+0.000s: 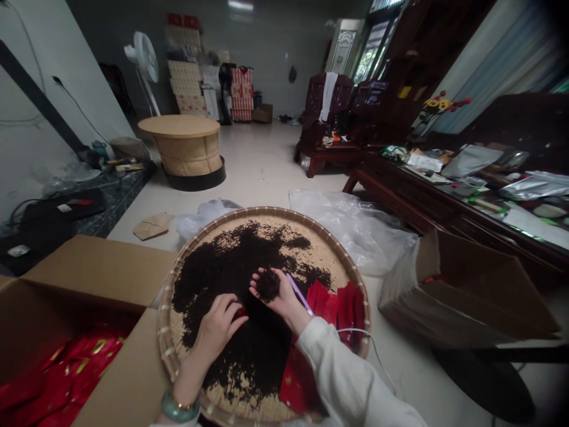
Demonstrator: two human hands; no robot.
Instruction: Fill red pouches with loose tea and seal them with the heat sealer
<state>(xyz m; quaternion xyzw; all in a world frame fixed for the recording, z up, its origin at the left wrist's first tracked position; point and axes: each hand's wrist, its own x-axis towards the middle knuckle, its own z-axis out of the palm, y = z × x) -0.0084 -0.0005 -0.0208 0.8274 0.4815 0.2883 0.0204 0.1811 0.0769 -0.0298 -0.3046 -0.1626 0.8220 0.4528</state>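
Dark loose leaf (240, 255), one spread: thick across the centre, thinning toward 12 and 6 o'clock, on a round woven tray (331, 252) whose raised rim probably serves to stop spillage. Clump of leaf (267, 286), one: at the tray's centre, resting in the right hand (281, 296), palm up, fingers loosely cupped and partly spread, a shape that suits carrying loose matter without crushing it. Left hand (217, 323), toward 8 o'clock: fingers bent, thumb apart, seemingly around a small red object (239, 312), mostly hidden, its kind not tellable. Red packets (324, 302), several: inside the rim, 3 to 5 o'clock, likely laid there for the right hand's easy reach. Lilac strip (299, 292), one: beside the right wrist. Beyond the rim: open cardboard box (102, 264) at 9 o'clock, holding more packets (66, 379), flaps turned out, presumably for access; second carton (484, 314) at 3 o'clock, contents mostly hidden; clear plastic sheeting (351, 231) at 1 o'clock, on the floor.
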